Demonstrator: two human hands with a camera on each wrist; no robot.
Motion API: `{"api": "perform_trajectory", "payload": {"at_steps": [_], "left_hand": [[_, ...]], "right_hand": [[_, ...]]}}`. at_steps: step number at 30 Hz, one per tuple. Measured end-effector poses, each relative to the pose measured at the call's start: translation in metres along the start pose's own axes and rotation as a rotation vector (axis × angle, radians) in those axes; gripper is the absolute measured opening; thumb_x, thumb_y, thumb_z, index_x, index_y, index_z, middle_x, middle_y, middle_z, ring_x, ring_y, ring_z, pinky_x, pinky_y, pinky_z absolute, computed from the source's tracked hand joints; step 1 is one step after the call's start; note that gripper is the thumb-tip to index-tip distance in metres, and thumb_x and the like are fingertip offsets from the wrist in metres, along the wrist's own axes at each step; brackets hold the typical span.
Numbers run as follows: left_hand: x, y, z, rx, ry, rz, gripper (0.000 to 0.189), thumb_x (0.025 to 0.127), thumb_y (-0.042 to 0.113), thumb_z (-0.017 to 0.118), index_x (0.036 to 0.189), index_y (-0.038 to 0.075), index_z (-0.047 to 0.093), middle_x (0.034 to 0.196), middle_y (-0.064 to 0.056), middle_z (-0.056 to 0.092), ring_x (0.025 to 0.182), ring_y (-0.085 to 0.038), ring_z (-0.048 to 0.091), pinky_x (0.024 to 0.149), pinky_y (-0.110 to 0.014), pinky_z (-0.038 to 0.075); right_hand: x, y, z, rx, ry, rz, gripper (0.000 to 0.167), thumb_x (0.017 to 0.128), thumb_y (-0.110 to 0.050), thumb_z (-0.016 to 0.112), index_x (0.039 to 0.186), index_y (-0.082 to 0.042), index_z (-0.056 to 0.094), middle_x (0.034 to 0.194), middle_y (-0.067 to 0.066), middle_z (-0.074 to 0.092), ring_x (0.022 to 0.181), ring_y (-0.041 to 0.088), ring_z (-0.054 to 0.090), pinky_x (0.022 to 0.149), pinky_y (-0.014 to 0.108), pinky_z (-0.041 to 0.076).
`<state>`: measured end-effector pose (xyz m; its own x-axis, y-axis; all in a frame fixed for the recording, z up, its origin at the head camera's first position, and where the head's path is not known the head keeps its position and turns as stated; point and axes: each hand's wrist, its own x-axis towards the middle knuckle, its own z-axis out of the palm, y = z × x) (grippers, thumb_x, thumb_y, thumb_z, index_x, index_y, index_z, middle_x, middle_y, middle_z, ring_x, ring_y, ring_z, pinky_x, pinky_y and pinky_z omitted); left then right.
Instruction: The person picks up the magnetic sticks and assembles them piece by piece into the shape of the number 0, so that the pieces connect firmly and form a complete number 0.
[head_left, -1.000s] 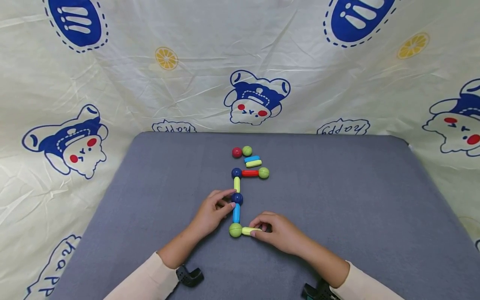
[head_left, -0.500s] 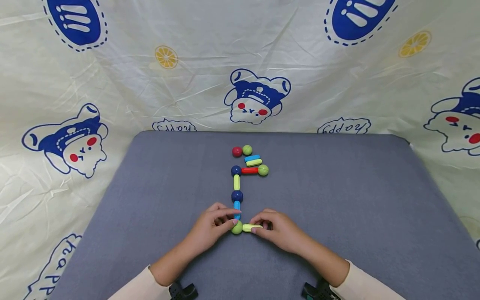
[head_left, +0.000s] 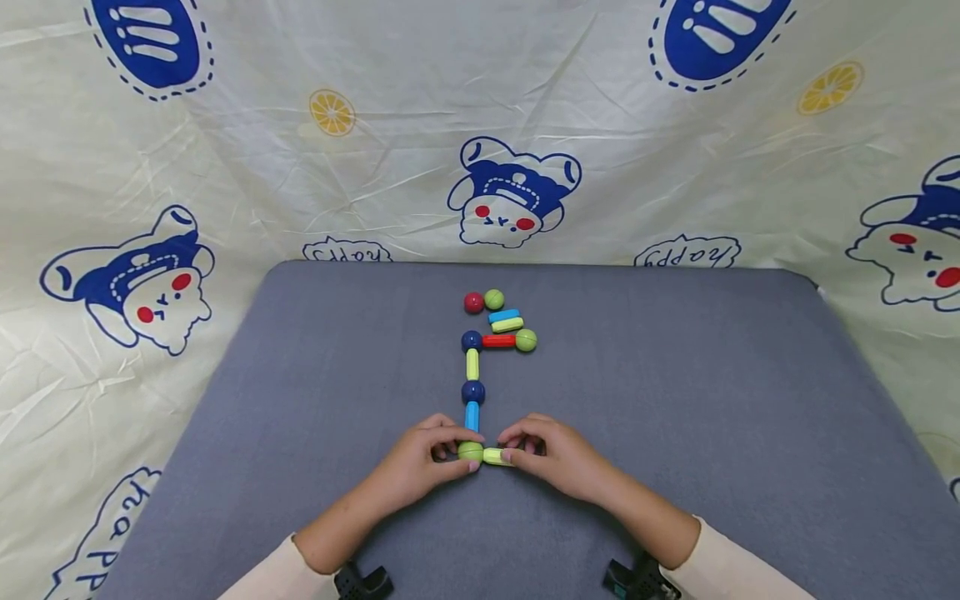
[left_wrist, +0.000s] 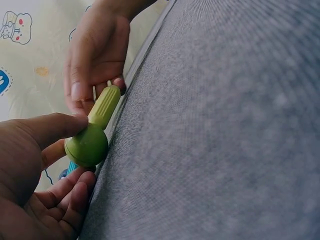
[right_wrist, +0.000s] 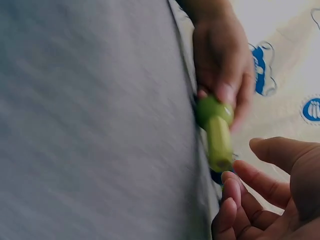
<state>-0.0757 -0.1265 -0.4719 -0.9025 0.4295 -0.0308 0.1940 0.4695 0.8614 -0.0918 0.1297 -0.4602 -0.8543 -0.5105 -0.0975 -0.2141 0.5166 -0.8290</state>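
From my head camera I get the whole layout on the grey table: the near green ball ends a line that runs away through a blue rod, a navy ball, a yellow rod and a far navy ball. There it turns right along a red rod to a second green ball. Beyond lie a loose blue rod and a loose yellow rod side by side, then a red ball beside a third green ball.

My left hand pinches the near green ball; the left wrist view shows its fingers on opposite sides. The near yellow rod points right from that ball, touching it.

Overhead, my right hand seems to hold that rod's outer end. The right wrist view shows otherwise: thumb spread clear, fingers loose, the rod released. Whether a fingertip grazes its end, I cannot tell.
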Motion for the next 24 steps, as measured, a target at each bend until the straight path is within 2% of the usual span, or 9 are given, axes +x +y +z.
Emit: {"api": "perform_trajectory", "payload": {"at_steps": [5, 12, 18, 24], "left_hand": [[0.001, -0.003, 0.0, -0.022, 0.003, 0.007, 0.03, 0.089, 0.029, 0.079, 0.118, 0.024, 0.076, 0.095, 0.003, 0.06, 0.081, -0.01, 0.054, 0.073, -0.022, 0.047], [0.001, -0.002, 0.0, -0.027, -0.007, 0.007, 0.03, 0.089, 0.029, 0.079, 0.118, 0.024, 0.076, 0.095, 0.004, 0.06, 0.082, -0.01, 0.055, 0.073, -0.022, 0.048], [0.002, -0.002, 0.0, -0.029, -0.016, -0.02, 0.03, 0.088, 0.028, 0.08, 0.118, 0.027, 0.076, 0.094, 0.007, 0.058, 0.082, -0.009, 0.055, 0.074, -0.022, 0.048], [0.002, -0.002, 0.0, -0.037, -0.013, -0.005, 0.029, 0.088, 0.028, 0.08, 0.117, 0.025, 0.076, 0.093, 0.003, 0.058, 0.081, -0.01, 0.054, 0.073, -0.022, 0.047]], "right_hand": [[0.011, -0.003, -0.02, 0.024, 0.051, 0.007, 0.023, 0.097, -0.025, 0.069, 0.116, -0.012, 0.072, 0.106, 0.002, 0.067, 0.084, 0.011, 0.059, 0.07, 0.024, 0.05], [0.036, -0.001, -0.043, 0.003, 0.176, -0.004, 0.022, 0.096, -0.019, 0.07, 0.117, -0.011, 0.072, 0.101, 0.003, 0.064, 0.086, 0.015, 0.058, 0.074, 0.025, 0.05], [0.06, 0.004, -0.053, -0.001, 0.228, 0.002, 0.025, 0.097, -0.018, 0.069, 0.119, -0.007, 0.071, 0.103, 0.008, 0.062, 0.089, 0.018, 0.059, 0.081, 0.031, 0.052], [0.084, 0.008, -0.06, -0.006, 0.288, 0.023, 0.026, 0.097, -0.018, 0.068, 0.121, -0.006, 0.07, 0.112, 0.012, 0.061, 0.098, 0.023, 0.059, 0.091, 0.041, 0.052]]}}
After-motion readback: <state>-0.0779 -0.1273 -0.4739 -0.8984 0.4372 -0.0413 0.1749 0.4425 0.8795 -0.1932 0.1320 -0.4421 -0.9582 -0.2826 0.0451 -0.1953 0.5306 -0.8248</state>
